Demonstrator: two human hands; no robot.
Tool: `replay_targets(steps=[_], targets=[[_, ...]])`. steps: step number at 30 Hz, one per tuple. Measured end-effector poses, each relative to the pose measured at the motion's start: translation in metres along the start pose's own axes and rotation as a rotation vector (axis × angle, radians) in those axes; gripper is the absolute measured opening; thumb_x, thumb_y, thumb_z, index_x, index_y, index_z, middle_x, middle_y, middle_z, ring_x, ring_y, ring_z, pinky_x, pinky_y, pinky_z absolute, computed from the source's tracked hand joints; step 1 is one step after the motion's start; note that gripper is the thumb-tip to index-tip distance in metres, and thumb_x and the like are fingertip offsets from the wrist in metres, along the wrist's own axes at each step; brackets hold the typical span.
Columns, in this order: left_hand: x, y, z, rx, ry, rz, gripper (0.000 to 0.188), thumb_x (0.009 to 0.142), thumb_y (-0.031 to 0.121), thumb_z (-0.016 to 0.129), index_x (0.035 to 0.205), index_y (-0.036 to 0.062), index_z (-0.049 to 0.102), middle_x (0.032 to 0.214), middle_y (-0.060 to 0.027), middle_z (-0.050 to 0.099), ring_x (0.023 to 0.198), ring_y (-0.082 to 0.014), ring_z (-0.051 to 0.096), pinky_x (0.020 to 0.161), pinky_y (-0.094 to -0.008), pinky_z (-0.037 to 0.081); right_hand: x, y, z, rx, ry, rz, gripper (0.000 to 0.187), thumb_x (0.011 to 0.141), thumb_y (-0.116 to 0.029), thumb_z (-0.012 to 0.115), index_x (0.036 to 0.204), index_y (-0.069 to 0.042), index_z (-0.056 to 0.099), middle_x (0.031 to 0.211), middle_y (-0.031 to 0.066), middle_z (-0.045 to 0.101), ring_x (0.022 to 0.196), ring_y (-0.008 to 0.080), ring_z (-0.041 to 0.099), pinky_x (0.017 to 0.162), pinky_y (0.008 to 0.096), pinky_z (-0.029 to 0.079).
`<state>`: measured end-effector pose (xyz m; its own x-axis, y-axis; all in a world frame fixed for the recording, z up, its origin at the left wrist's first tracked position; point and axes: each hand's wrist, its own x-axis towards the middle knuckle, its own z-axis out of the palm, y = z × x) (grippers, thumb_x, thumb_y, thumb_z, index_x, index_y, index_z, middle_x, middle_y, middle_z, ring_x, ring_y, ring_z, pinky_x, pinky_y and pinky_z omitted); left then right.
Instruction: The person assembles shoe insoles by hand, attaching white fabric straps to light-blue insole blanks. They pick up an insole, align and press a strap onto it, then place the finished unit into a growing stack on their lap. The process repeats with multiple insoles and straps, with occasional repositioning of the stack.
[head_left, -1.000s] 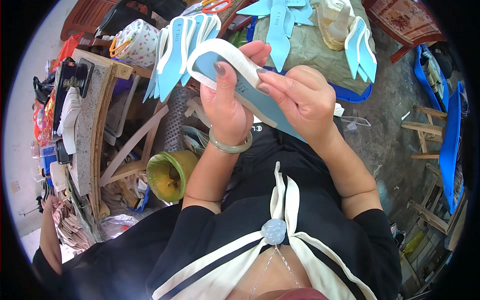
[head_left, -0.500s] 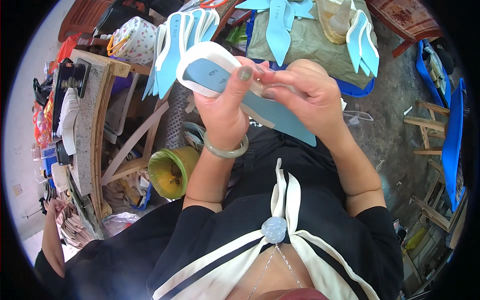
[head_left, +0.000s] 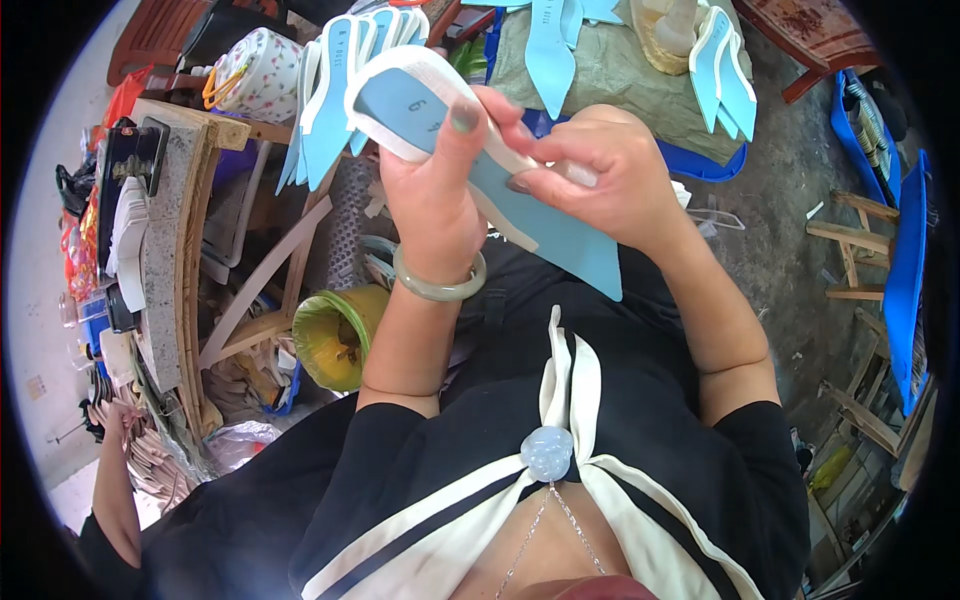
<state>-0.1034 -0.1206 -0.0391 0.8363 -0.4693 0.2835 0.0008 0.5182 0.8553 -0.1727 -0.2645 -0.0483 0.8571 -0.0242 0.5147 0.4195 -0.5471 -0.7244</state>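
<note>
My left hand [head_left: 437, 200] is closed round a pointed blue shoe insole [head_left: 570, 243], with its thumb on the upper face near the rounded heel. A white edging strip [head_left: 372, 78] runs round the heel and along the far side. At the middle of that side my right hand [head_left: 618, 170] pinches the strip between thumb and curled fingers. The insole's pointed toe hangs toward me, below my right hand. Part of the edge is hidden behind my fingers.
Several edged blue insoles [head_left: 332, 85] hang at the bench's far end. More blue insoles [head_left: 548, 55] lie on a cloth-covered surface [head_left: 620, 110] beside a glue-stained tub [head_left: 662, 28]. A lined yellow bin [head_left: 330, 345] stands left of my lap. Another person's hand [head_left: 118, 418] is at lower left.
The insole and both hands have shifted slightly up and left at the heel. The toe has swung a little down toward me. My right hand's grip on the strip has turned slightly.
</note>
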Motion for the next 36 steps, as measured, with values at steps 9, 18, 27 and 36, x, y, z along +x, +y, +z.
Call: replay_targets(steps=[9,18,27,36], targets=[[-0.023,-0.028,-0.014,-0.141,0.072,-0.203,0.030,0.095,0.023,0.058,0.109,-0.0026,0.058,0.114,-0.0208,0.062,0.102,-0.0253,0.063,0.089,-0.0364,0.052,-0.016,0.028,-0.005,0.767,-0.027,0.573,0.018,0.088,-0.018,0.065,0.094,-0.002,0.070,0.076,-0.0039,0.064,0.065,0.0007,0.052,0.054,0.0163,0.038],[-0.025,-0.027,-0.012,-0.246,0.085,-0.148,0.028,0.097,0.024,0.053,0.108,-0.0019,0.053,0.095,-0.0163,0.065,0.094,-0.0300,0.066,0.083,-0.0421,0.055,-0.027,0.025,0.004,1.020,0.070,0.698,0.018,0.089,-0.021,0.067,0.092,-0.003,0.069,0.074,-0.0037,0.061,0.059,0.0012,0.046,0.051,0.0161,0.033],[-0.024,-0.016,-0.009,-0.064,0.139,-0.060,0.029,0.097,0.024,0.055,0.107,-0.0033,0.054,0.093,-0.0153,0.065,0.090,-0.0274,0.067,0.080,-0.0391,0.055,-0.025,0.016,0.012,0.980,0.097,0.667,0.018,0.090,-0.021,0.066,0.091,-0.003,0.068,0.072,-0.0048,0.058,0.059,0.0013,0.045,0.052,0.0166,0.034],[-0.023,-0.014,-0.015,0.082,0.141,-0.077,0.034,0.096,0.025,0.056,0.111,-0.0052,0.052,0.096,-0.0162,0.065,0.091,-0.0270,0.066,0.080,-0.0377,0.055,-0.030,0.019,0.016,0.553,0.117,0.495,0.021,0.089,-0.021,0.066,0.086,-0.001,0.070,0.071,-0.0025,0.059,0.061,0.0046,0.047,0.055,0.0201,0.038]])
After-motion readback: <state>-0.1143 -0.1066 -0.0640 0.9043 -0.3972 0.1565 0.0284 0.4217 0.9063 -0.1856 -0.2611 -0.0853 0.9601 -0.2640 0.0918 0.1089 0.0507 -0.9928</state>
